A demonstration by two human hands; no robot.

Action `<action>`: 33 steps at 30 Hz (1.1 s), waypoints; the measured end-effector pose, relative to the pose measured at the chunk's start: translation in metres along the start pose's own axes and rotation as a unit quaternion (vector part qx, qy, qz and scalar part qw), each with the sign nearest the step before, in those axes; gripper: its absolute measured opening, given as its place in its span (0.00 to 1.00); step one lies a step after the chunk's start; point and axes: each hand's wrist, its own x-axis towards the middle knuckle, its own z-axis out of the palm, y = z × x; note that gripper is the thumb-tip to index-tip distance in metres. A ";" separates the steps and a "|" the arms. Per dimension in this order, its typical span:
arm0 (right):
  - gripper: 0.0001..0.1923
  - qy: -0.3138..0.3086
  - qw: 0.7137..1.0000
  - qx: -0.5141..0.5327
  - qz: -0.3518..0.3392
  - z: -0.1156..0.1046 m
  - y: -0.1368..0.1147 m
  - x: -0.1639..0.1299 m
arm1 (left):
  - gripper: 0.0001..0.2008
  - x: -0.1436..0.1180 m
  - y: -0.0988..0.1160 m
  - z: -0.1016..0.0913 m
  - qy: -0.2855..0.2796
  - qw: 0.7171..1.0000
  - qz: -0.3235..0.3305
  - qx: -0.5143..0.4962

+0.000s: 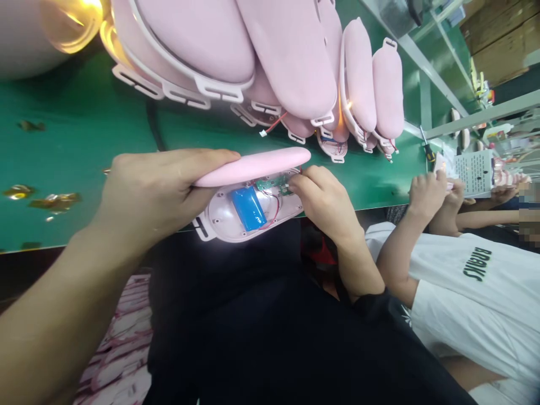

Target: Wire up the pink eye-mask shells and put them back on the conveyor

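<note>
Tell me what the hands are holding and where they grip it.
Left hand grips the pink cover at one end; right hand pinches at the circuit board inside the open shell.

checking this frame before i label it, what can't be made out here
- Head view: the left hand covers one end of the pink pad.
- Right hand fingers hide the wire join on the small green board.
- Blue battery: any print too small to read.
- Pile of pink pads: cut off by the top edge.
- Co-worker's hands: what they hold is too small.

My left hand (156,194) grips the opened pink device (253,194). My right hand (323,197) pinches at its circuit board (274,184), beside the blue battery (248,208).
</note>
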 end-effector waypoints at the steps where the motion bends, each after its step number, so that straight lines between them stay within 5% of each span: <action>1: 0.16 -0.006 1.000 -0.009 -0.003 -0.001 0.000 0.001 | 0.16 0.000 -0.001 0.000 0.010 1.000 0.007 0.004; 25: 0.17 -0.147 0.983 -0.113 0.004 -0.026 -0.031 0.036 | 0.20 -0.005 0.002 -0.002 -0.002 0.999 0.012 0.038; 33: 0.17 -0.136 0.989 0.051 0.013 -0.016 -0.002 0.054 | 0.19 -0.004 0.004 -0.004 -0.050 0.996 -0.069 0.020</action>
